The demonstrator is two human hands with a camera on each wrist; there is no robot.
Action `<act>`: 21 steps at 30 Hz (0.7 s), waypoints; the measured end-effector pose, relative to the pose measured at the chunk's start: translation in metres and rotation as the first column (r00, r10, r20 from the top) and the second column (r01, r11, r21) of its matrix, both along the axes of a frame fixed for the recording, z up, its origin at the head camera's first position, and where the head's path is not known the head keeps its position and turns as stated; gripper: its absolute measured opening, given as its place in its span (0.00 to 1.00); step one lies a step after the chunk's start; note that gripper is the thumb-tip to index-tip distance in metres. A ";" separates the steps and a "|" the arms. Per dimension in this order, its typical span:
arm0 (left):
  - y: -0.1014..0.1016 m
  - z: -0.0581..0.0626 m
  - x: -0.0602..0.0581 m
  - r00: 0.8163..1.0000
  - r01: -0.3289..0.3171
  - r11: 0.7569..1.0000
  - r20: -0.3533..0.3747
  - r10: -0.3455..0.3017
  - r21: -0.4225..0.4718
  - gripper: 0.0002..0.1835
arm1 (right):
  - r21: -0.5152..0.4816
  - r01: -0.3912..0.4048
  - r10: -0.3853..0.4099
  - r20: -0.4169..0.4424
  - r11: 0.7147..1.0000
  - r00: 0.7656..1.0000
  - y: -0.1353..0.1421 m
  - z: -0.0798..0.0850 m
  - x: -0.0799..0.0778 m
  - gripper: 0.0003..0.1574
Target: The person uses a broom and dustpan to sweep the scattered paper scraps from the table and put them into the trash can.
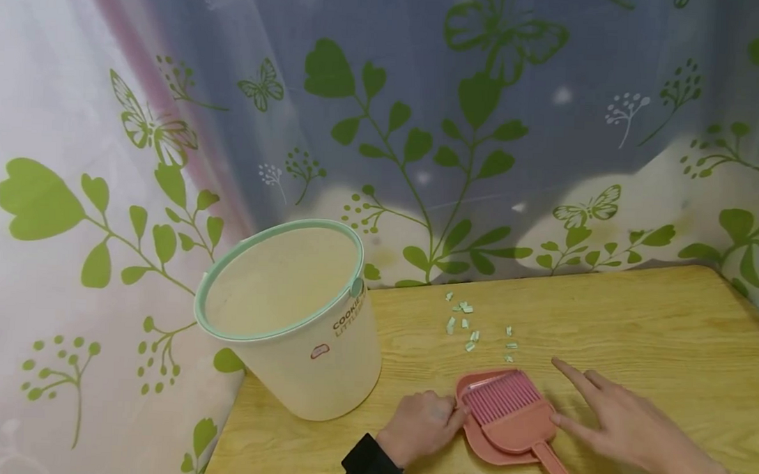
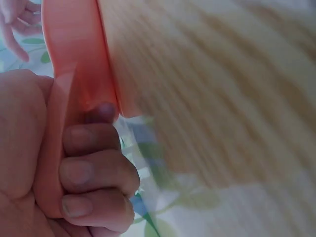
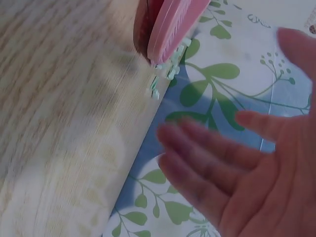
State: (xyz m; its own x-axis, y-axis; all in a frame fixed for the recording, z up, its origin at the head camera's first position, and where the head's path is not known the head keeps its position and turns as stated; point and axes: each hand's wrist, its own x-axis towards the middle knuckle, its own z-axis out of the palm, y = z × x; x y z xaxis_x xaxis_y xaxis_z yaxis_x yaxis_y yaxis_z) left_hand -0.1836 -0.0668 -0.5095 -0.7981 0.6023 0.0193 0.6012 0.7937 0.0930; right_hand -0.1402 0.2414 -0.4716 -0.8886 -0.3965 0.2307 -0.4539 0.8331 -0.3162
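My left hand (image 1: 422, 425) grips the handle of a coral dustpan (image 1: 488, 451), with the fingers curled round the handle (image 2: 49, 158) in the left wrist view. A small hand brush (image 1: 520, 430) with pink bristles lies on the dustpan, its handle pointing toward the front of the table. Beside the brush, my right hand (image 1: 630, 423) has its fingers extended and holds nothing. In the right wrist view its palm and spread fingers show apart from the dustpan. Several pale green scraps (image 1: 467, 308) are scattered on the table beyond the dustpan.
A tall cream bucket (image 1: 337, 375) with a mint green rim stands on the left part of the wooden table (image 1: 634, 322). Behind the table hangs a curtain (image 1: 381, 181) printed with green leaves and butterflies.
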 end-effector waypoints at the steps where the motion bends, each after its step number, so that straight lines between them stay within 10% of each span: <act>1: 0.000 -0.001 0.000 1.000 0.006 1.000 -0.012 -0.006 -0.011 0.25 | -0.006 -0.044 0.044 0.031 0.999 0.999 0.000 0.000 0.000 0.41; 10: 0.001 0.004 0.000 0.999 0.021 1.000 -0.028 -0.022 -0.006 0.27 | -0.033 -0.471 0.472 0.071 0.882 0.879 -0.007 -0.019 0.003 0.32; 21: 0.001 0.007 0.001 0.999 0.022 1.000 -0.024 -0.022 -0.011 0.27 | 0.086 -0.569 0.576 -0.131 0.818 0.807 -0.027 -0.025 0.007 0.24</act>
State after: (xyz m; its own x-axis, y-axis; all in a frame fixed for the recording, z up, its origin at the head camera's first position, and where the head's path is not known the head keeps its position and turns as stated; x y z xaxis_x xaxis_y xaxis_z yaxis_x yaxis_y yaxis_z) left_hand -0.1830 -0.0654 -0.5025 -0.7841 0.6199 0.0316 0.6204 0.7812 0.0698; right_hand -0.1330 0.2144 -0.4966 -0.4553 -0.8346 0.3100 -0.8901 0.4182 -0.1815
